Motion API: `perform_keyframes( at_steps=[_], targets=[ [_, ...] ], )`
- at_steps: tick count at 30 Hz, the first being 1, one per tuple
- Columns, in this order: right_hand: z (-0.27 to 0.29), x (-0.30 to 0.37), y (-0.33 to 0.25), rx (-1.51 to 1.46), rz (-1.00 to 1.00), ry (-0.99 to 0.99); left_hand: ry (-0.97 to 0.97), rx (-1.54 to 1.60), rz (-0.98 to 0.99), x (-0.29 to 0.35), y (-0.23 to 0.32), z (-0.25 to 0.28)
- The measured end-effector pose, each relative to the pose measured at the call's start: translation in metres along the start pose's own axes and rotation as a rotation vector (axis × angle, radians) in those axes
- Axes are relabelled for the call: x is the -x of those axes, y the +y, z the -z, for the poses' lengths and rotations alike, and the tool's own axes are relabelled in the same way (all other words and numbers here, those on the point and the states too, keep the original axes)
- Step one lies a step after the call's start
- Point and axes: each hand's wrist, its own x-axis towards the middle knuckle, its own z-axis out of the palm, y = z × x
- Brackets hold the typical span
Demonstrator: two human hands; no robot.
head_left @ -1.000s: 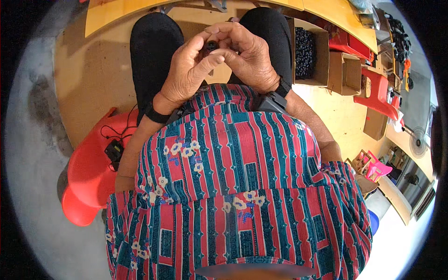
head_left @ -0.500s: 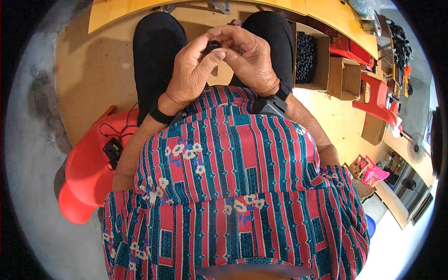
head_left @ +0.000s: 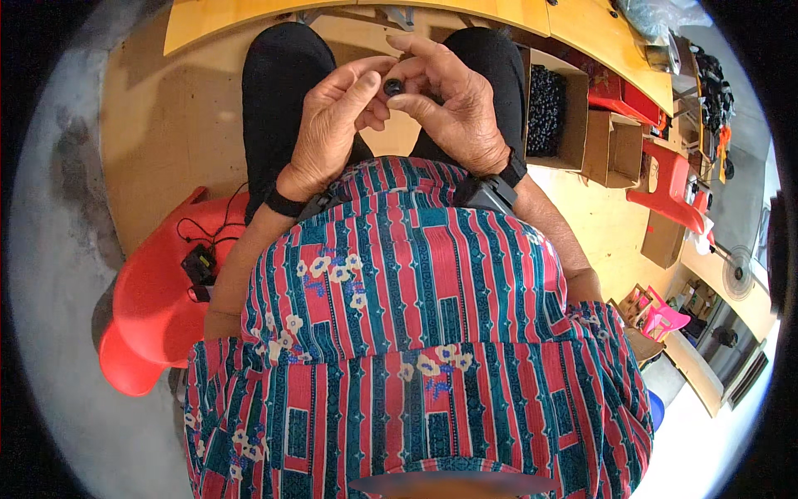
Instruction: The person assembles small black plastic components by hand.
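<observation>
showing between our fingers, the small black round piece (head_left: 393, 86) is plainer than half a second ago, our thumbs having parted. our left hand (head_left: 331, 116) is half curled, our right hand (head_left: 461, 98) arched wider; which grips it, we cannot tell. the hold looks looser, perhaps mid-adjustment. beyond our right leg (head_left: 501, 56), a cardboard box (head_left: 574, 121) holds black bits (head_left: 545, 108).

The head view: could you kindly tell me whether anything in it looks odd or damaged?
One thing: a dark patch at far left stands out against the paler grey surface; dirt or damp, I cannot tell. The black part in the right hand is too small to judge for damage.
</observation>
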Motion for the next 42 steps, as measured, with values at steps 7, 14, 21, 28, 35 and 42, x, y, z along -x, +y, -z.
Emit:
perform_keyframes(
  at_steps=[7,14,21,28,35,42],
  targets=[
    [-0.001,-0.001,0.003,0.029,-0.014,-0.046,0.063,0.067,0.114,-0.002,-0.004,0.004],
    [-0.006,0.001,0.012,-0.159,-0.063,-0.002,0.011,0.056,0.117,-0.003,-0.006,0.005],
    [-0.005,0.003,0.012,-0.083,-0.039,-0.021,-0.137,-0.259,-0.023,0.002,-0.004,-0.001],
    [-0.007,0.008,0.013,-0.067,-0.072,-0.01,-0.126,-0.372,-0.053,0.008,-0.007,-0.003],
    [-0.009,0.002,0.012,-0.019,-0.067,-0.028,-0.026,-0.301,-0.04,0.006,-0.004,-0.007],
    [0.001,-0.011,0.003,-0.425,-0.202,0.076,-0.012,-0.329,-0.037,-0.011,0.006,-0.012]
  ],
)
